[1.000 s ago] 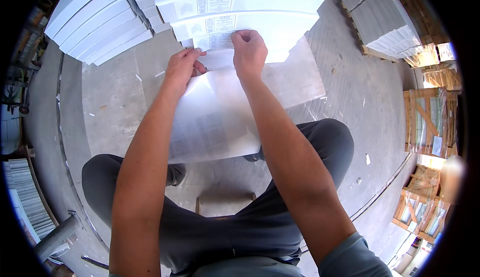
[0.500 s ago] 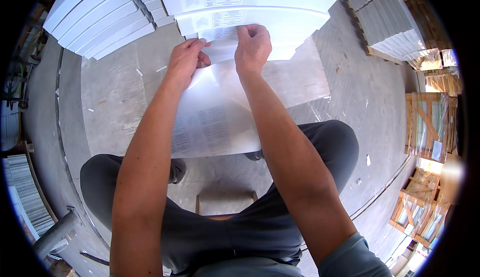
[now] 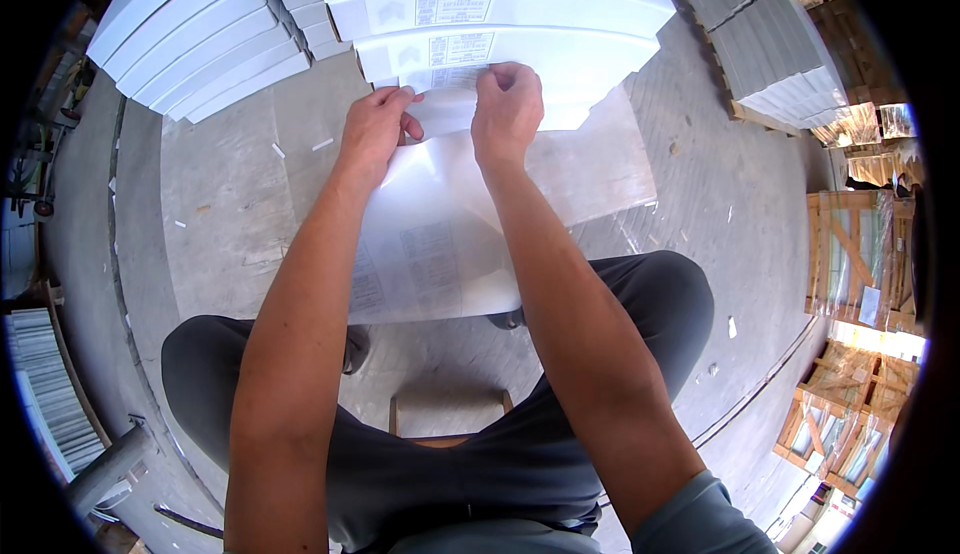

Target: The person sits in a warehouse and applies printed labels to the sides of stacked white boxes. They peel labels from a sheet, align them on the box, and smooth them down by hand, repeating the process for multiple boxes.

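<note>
A translucent label sheet with faint printed blocks hangs from my hands over my lap, its far end against the front of a stack of white boxes. My left hand pinches near its far left edge, thumb and forefinger together, the other fingers curled. With fingertips closed, my right hand presses at the right end of a printed label on the lowest box front in view. What lies under those fingertips is hidden. Printed labels also show on the box fronts above.
More white boxes are stacked at the far left. A grey stack on a pallet stands far right, with wooden crates along the right side. A flat board lies under the box stack. Small scraps dot the concrete floor.
The boxes and both hands sit slightly lower in the picture. Both hands keep their pinched grips, the right still at the label's end.
</note>
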The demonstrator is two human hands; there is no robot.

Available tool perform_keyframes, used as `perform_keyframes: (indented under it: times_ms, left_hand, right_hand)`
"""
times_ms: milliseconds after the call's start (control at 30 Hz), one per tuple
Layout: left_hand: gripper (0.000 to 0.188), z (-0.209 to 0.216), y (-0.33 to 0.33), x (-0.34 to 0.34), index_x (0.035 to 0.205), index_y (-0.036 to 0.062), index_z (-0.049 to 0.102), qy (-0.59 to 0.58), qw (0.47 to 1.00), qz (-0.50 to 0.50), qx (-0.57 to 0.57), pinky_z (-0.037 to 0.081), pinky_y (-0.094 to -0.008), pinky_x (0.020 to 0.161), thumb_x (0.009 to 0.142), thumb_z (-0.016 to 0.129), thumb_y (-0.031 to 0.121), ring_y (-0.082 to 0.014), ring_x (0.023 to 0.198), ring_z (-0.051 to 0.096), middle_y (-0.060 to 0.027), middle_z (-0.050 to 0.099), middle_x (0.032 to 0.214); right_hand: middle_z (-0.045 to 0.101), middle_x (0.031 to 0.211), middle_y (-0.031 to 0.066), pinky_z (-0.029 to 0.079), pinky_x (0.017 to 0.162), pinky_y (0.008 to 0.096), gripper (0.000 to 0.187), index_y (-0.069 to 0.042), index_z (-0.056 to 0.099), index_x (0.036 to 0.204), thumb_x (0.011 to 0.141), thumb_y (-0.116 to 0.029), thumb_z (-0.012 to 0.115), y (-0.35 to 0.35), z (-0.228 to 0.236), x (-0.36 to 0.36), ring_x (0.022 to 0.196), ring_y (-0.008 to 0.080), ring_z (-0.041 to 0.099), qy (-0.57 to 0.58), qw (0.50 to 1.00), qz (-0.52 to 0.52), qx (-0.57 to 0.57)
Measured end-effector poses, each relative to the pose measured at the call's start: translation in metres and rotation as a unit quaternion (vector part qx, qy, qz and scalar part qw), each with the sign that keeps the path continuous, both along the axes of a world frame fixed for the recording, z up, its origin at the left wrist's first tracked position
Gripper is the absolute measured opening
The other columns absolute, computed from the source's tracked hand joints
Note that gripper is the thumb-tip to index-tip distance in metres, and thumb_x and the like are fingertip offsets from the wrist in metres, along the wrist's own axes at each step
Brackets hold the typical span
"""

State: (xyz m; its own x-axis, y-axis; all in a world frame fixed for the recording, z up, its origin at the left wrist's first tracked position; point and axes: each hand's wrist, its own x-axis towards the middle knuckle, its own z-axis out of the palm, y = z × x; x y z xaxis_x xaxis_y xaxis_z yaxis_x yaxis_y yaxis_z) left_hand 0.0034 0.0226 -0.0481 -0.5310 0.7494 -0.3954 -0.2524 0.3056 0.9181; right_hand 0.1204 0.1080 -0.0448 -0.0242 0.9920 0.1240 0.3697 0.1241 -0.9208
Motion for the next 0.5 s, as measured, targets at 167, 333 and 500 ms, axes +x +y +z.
perform_keyframes:
  times_ms: [167,333,500]
  left_hand:
    - [0.031,0.0,0.0,0.001,0.11,0.0,0.07,0.007,1.0,0.0,0.008,0.038,-0.0266,0.051,0.098,0.057,0.025,-0.01,0.05,0.043,-0.0074,0.062,0.066]
    - [0.03,0.0,0.0,0.002,0.111,0.0008,0.069,0.007,1.0,0.001,0.005,0.038,-0.0253,0.049,0.1,0.057,0.026,-0.0098,0.048,0.043,-0.0066,0.061,0.066]
    - [0.032,-0.004,0.004,0.002,0.11,0.002,0.071,0.051,0.999,0.01,-0.012,0.038,-0.0269,0.051,0.099,0.058,0.029,-0.0103,0.05,0.046,-0.0061,0.061,0.065]
  right_hand:
    - [0.06,0.1,0.008,0.047,0.085,0.0399,0.016,-0.002,0.062,0.098,0.089,-0.015,0.066,0.001,0.001,0.002,0.095,0.0256,0.058,-0.024,1.0,-0.005,0.001]
    - [0.066,0.099,0.0097,0.048,0.085,0.0394,0.023,-0.002,0.065,0.097,0.09,-0.024,0.066,0.007,0.0,0.009,0.093,0.0266,0.062,0.006,0.998,-0.058,-0.034]
    - [0.073,0.085,0.0163,0.052,0.078,0.0379,0.026,0.001,0.071,0.098,0.088,-0.022,0.064,-0.004,-0.009,0.019,0.079,0.0296,0.069,0.004,0.997,0.036,-0.062]
